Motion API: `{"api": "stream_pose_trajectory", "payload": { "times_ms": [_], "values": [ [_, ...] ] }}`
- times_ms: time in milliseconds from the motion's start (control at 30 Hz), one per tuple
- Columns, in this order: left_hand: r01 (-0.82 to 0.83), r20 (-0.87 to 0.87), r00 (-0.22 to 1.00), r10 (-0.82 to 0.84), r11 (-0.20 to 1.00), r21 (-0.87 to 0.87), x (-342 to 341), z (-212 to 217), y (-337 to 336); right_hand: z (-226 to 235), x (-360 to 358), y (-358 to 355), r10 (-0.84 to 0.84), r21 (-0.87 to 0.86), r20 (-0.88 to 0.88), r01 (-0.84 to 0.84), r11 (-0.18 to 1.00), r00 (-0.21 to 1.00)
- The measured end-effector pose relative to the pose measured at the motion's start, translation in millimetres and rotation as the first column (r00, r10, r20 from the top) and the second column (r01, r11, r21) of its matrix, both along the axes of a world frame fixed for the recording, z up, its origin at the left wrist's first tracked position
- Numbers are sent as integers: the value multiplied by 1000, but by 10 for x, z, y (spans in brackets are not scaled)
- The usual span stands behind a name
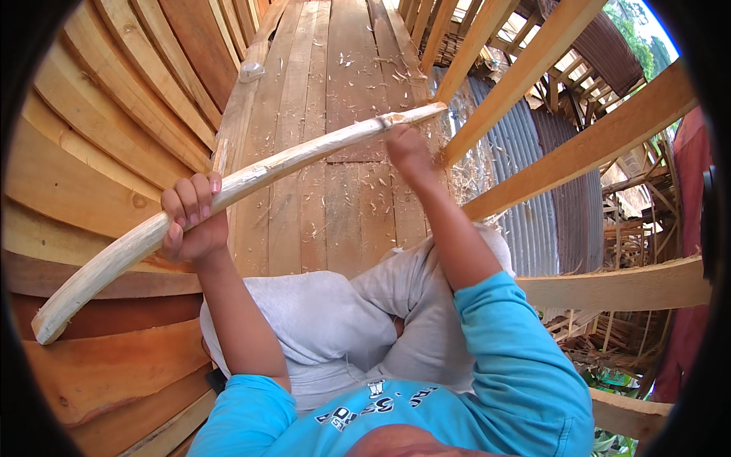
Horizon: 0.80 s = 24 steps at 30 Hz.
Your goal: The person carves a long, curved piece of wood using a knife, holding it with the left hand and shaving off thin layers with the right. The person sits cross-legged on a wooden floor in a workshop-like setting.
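A long, pale, peeled wooden stick (pixel 304 156) slants across the view, its thick cut end at the lower left and its other end at the upper right near the slats. My left hand (pixel 194 215) is wrapped round it, left of its middle. Close to the far end, my right hand (pixel 412 156) is closed in a fist just below the stick. Something small and dark shows between that fist and the wood; it is blurred, and I cannot make out what it is. At that spot the stick's surface looks rough and cut.
Light curls of shaving lie over the plank floor (pixel 304 221). Boards (pixel 99 160) line the left side. Upright wooden slats (pixel 586 160) stand at the right, with corrugated metal sheets (pixel 514 167) beyond them. A small whitish object (pixel 250 72) sits by the left boards. My grey-trousered legs (pixel 320 305) are folded below the stick.
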<state>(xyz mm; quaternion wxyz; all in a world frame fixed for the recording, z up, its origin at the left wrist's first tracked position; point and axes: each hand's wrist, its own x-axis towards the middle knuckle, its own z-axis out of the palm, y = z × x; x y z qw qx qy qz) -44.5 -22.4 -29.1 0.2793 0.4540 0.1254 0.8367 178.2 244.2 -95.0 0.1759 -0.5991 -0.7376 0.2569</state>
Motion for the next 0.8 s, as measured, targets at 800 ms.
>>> {"api": "stream_pose_trajectory", "payload": {
  "times_ms": [800],
  "values": [
    [14,3,1000,-14,999,44,-53,-8,-38,165,-227,-442,119,-90,-12,-120,989,993]
  ]
}}
